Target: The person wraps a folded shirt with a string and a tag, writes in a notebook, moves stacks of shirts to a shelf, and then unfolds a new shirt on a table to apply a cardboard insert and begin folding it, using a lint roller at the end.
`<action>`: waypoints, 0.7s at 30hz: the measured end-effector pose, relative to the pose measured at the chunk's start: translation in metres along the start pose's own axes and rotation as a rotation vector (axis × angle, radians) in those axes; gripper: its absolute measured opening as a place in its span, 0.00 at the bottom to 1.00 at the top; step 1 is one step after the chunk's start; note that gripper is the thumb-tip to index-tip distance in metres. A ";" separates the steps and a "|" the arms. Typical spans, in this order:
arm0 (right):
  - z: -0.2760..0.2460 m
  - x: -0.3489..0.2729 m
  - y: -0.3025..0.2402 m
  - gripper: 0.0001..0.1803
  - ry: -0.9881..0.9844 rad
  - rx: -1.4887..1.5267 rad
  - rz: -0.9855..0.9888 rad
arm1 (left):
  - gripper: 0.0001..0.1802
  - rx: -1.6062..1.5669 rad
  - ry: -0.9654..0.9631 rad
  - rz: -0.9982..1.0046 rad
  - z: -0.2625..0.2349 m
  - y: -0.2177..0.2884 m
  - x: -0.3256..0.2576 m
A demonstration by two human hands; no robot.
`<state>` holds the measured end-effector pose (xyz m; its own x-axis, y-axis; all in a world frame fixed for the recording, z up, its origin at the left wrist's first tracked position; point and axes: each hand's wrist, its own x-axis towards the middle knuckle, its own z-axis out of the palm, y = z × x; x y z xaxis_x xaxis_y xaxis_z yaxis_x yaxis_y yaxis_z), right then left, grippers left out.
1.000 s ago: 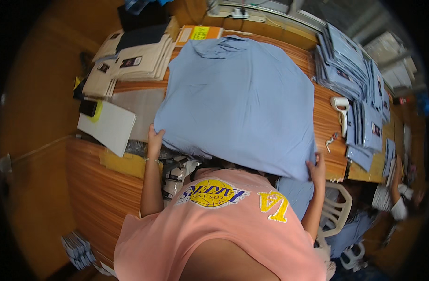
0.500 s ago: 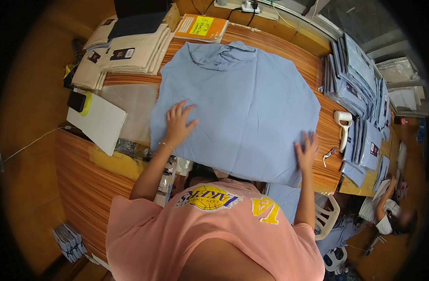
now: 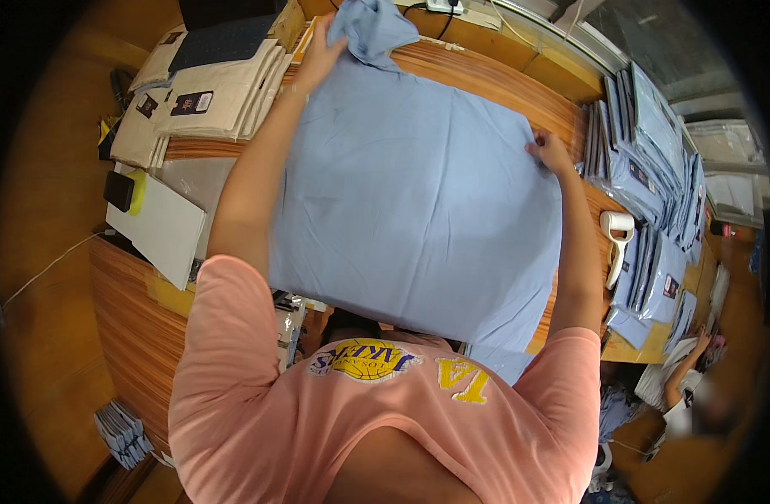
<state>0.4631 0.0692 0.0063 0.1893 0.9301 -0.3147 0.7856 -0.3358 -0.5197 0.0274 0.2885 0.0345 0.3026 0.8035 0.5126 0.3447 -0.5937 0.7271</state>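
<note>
A light blue shirt (image 3: 418, 202) is spread over the wooden table in front of me, its lower edge reaching the near side by my body. At the far left, my left hand (image 3: 321, 55) grips the cloth beside the collar (image 3: 375, 34), which is bunched and raised off the tabletop. My right hand (image 3: 553, 151) has its fingers closed on the shirt's right edge, near the far corner. Both arms are stretched forward. The left fingers are partly hidden by the cloth.
Stacked beige packed garments (image 3: 225, 109) and a dark laptop (image 3: 225, 38) sit far left. A white board (image 3: 162, 227) carries a black phone-like object (image 3: 118, 191). Rightward are a white lint roller (image 3: 617, 244) and piles of bagged blue shirts (image 3: 645, 181). Another person (image 3: 680, 399) is at the far right.
My hands were lying flat on the shirt with fingers spread. Both have moved away from me and now grip it; the collar end has been lifted and bunched toward the far left.
</note>
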 end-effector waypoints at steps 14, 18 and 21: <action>-0.070 -0.012 -0.016 0.10 0.474 -0.419 0.163 | 0.14 0.635 0.010 -0.309 -0.001 -0.019 -0.072; -0.020 -0.029 -0.015 0.16 0.860 -0.749 -0.060 | 0.12 0.673 -0.171 -0.439 0.000 0.001 -0.051; 0.033 -0.056 -0.022 0.22 0.688 -0.525 -0.077 | 0.13 0.570 -0.106 -0.380 -0.014 -0.010 -0.067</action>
<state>0.4157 0.0202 0.0095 0.3053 0.8877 0.3446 0.9490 -0.3135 -0.0332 -0.0084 0.2414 -0.0004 0.1436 0.9689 0.2014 0.8482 -0.2253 0.4793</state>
